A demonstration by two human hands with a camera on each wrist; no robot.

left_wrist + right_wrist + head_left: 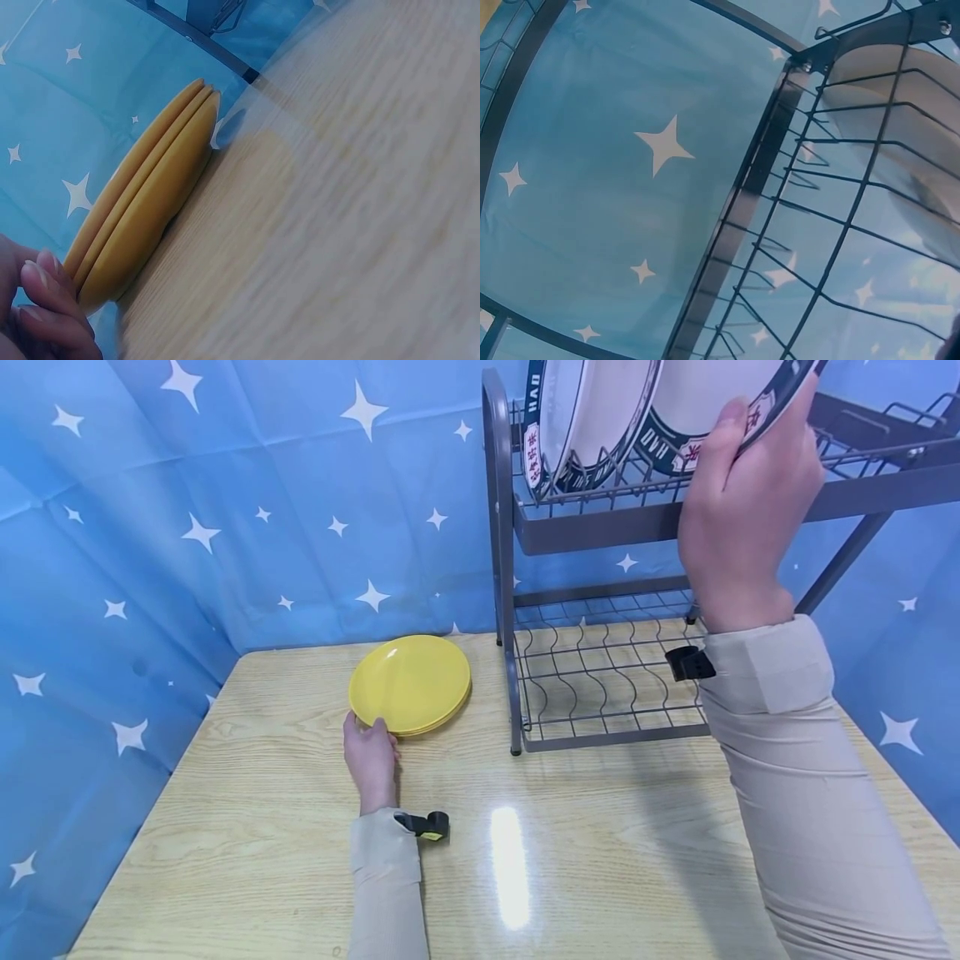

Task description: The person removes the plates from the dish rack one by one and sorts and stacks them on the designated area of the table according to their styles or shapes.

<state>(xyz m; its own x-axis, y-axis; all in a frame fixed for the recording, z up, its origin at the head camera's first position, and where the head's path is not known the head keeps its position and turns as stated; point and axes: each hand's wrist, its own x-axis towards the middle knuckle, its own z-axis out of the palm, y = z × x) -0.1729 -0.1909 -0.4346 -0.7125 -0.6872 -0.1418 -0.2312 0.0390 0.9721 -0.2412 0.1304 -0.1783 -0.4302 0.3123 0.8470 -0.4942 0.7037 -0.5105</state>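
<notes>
Yellow plates are sitting in a stack on the table, to the left of a dark metal rack. Three of their edges are showing one above another in the left wrist view. The left hand is grasping the near edge of this stack, its thumb touching the rim and its other fingers curling in against the side. Up at the rack, the right hand is grasping a white plate with a dark green rim, the thumb pressing on the front and the other fingers going out of sight behind. This plate is tilting over the upper tier; the views are not clearly showing whether it is touching the wires. Two more white plates are standing tilted in the tier just to its left. The right wrist view is showing pale plates through the wires. The lower tier, with its wavy wires, is lying near the yellow stack. Black wrist devices are sitting at the cuffs of both beige sleeves, and a blue curtain with white stars is hanging behind.
</notes>
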